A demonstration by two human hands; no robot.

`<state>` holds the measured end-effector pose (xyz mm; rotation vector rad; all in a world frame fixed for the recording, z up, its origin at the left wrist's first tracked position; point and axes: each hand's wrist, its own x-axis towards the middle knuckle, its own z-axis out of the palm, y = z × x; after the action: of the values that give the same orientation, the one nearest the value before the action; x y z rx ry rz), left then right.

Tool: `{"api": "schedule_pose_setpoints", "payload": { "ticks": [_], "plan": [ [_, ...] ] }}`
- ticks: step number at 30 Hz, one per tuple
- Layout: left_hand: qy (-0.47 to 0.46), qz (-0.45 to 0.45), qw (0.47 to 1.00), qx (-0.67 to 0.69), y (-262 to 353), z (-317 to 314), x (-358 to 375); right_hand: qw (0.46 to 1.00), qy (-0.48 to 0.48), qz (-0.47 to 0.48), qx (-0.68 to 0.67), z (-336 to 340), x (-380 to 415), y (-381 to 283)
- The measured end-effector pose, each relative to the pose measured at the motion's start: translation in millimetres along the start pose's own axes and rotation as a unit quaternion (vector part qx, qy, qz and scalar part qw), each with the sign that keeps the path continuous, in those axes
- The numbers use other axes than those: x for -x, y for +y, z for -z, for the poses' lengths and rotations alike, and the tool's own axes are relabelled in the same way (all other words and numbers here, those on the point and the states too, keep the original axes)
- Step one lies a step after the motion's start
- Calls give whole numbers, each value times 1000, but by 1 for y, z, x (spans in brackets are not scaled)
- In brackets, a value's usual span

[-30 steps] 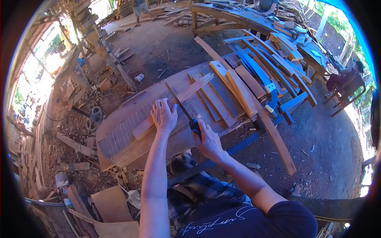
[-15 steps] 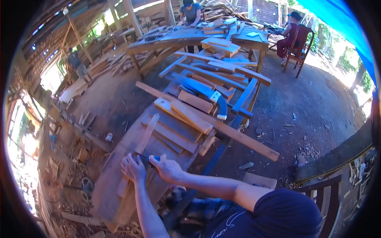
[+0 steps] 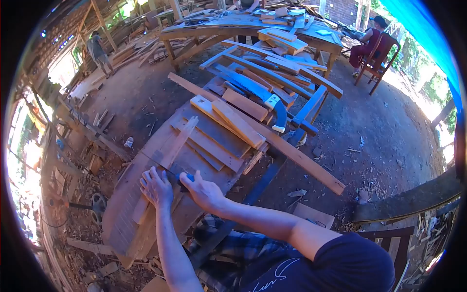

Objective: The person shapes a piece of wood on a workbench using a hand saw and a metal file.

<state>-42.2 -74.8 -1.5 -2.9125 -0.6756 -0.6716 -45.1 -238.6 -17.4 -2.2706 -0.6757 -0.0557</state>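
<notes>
A thin dark saw blade [image 3: 156,162] lies across a narrow light wooden strip [image 3: 180,141] on the workbench. My right hand [image 3: 203,191] is closed round its blue handle [image 3: 185,177]. Just left of the handle, my left hand [image 3: 157,187] presses on the strip with fingers spread, close to the blade. Flat boards [image 3: 214,148] and a thicker pale block [image 3: 238,124] lie beyond on the same bench [image 3: 121,209]. Farther off sits a larger saw [image 3: 250,87] with a blue handle, teeth showing.
A long plank [image 3: 301,163] sticks out over the bench's right side. Behind are a wooden frame [image 3: 310,107] and a big table [image 3: 199,30] piled with wood. One person [image 3: 97,51] stands at left, another [image 3: 367,46] sits at right, and a third is behind the table.
The camera view has shifted, so the background sits lower and to the right. The blade now shows to the upper left of my hands, and my right hand is slightly farther from my left.
</notes>
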Motion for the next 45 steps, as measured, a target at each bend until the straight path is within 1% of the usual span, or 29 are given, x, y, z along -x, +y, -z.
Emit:
{"api": "schedule_pose_setpoints", "payload": {
  "ticks": [1, 3, 5, 7, 9, 13, 15, 16, 20, 22, 23, 25, 26, 27, 28, 29, 30, 31, 32, 33, 35, 37, 38, 39, 40, 41, 43, 44, 45],
  "plan": [
    [0, -11, 1000, 7, 0, 0, -2, 1000, 5, 15, -3, 10, 6, 3],
    [-15, 15, 1000, 13, 4, 3, -3, 1000, -11, 11, -1, 26, 19, -1],
    [-24, 19, 1000, 3, 8, 6, -1, 996, -88, -33, -1, 33, 21, -1],
    [4, 1, 1000, -1, 8, -2, -2, 997, -59, -31, 25, 24, 5, -9],
    [-14, 10, 1000, 2, 6, 1, -2, 999, -21, -29, 4, 17, -8, -14],
    [-15, -11, 1000, 12, 2, 1, 1, 999, -32, -4, 18, 18, -3, -9],
    [4, -12, 999, 32, 1, -1, 0, 999, -18, 24, 19, 21, -3, -8],
    [-17, -4, 1000, 26, 1, 0, -2, 999, -33, 14, 24, 26, -3, -14],
    [-33, 6, 999, 28, 2, 2, -5, 999, -27, -7, 23, 22, -8, -24],
    [-28, -5, 999, 32, -1, 2, -5, 997, -40, -62, 12, 23, -13, -33],
    [-23, -16, 999, 36, 0, 2, -4, 997, -40, -65, 15, 20, -20, -30],
    [-18, -21, 999, 37, 2, -1, 1, 1000, -15, -11, 11, 8, -29, -24],
    [-4, -22, 999, 37, -2, -2, -2, 1000, -27, -2, 9, 5, -30, -24],
    [-7, -4, 999, 33, -2, -1, -5, 999, -20, 1, 35, 8, -27, -22],
    [14, -2, 999, 31, 1, -3, -4, 998, -20, 8, 64, 10, -22, -20],
    [33, 3, 999, 28, 1, -5, -2, 996, -45, 23, 67, 12, -13, -19],
    [25, 31, 999, 28, 0, -4, -4, 997, -32, 17, 62, 19, -6, -18],
    [4, 26, 999, 41, 1, 1, -6, 998, -17, 6, 58, 21, 0, -16],
    [-16, 12, 998, 57, 2, 5, -2, 997, 22, 23, 72, 11, 1, -12],
    [-21, 18, 998, 63, 0, 6, 4, 997, 14, 23, 79, 4, -2, -15],
    [-16, 11, 999, 36, 2, 5, -3, 995, -25, -25, 89, -3, -21, -18],
    [14, -11, 999, 37, -3, -7, -10, 995, 49, 17, 83, -22, -34, -10],
    [34, -14, 999, 14, -3, -12, -5, 995, 55, -5, 86, -14, -31, -2],
    [19, -29, 999, 13, 3, -11, -4, 995, 53, 19, 84, -8, -28, -1],
    [35, -29, 999, 23, 5, -10, -6, 995, 44, 47, 74, -7, -23, -6],
    [52, -21, 998, 26, 0, -8, -3, 996, -14, -14, 91, 7, -14, -12],
    [28, -12, 1000, 1, 1, -3, -1, 999, -25, -11, 41, 16, 1, -9],
    [19, -12, 1000, 0, 1, -1, -3, 999, -29, 2, 31, 11, -1, -16],
    [28, -8, 1000, -8, -1, -1, -4, 998, -30, -17, 46, 9, -3, -19]
  ]
}}
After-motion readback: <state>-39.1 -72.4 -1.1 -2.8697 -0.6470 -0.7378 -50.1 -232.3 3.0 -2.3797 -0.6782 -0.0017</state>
